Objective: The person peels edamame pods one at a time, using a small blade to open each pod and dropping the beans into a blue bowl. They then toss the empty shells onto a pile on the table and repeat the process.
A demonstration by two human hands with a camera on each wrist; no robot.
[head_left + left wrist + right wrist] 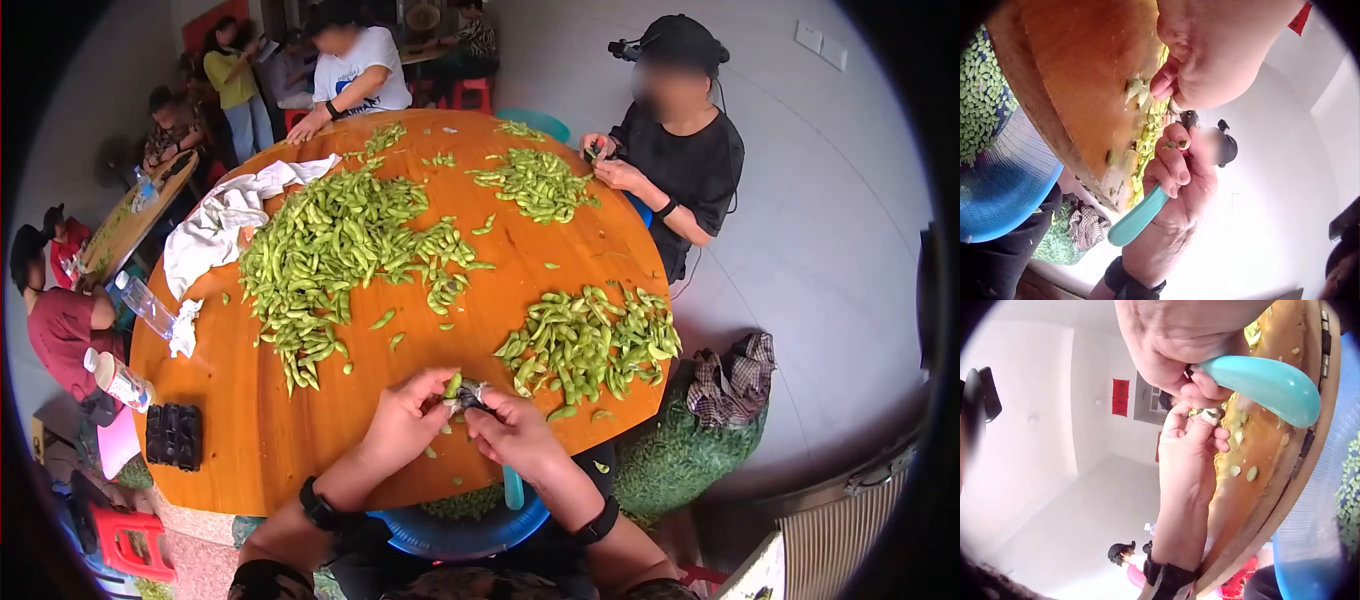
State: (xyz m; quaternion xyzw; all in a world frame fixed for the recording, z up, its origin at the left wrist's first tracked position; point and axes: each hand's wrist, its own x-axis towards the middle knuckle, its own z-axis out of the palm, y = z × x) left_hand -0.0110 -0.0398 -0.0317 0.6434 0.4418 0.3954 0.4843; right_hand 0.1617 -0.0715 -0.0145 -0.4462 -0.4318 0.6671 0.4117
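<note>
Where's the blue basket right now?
In the head view, the blue basket is at bottom centre, just under the near edge of the wooden table; the left wrist view has it at far left, with shelled beans inside.

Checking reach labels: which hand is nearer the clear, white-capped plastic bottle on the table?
Left. Left hand is rightward of the bottle, nearer the wearer; right hand is farther right.

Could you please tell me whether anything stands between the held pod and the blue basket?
Yes, the table's near edge: the left hand holds the pod above the tabletop, while the blue basket sits lower, beyond that edge.
</note>
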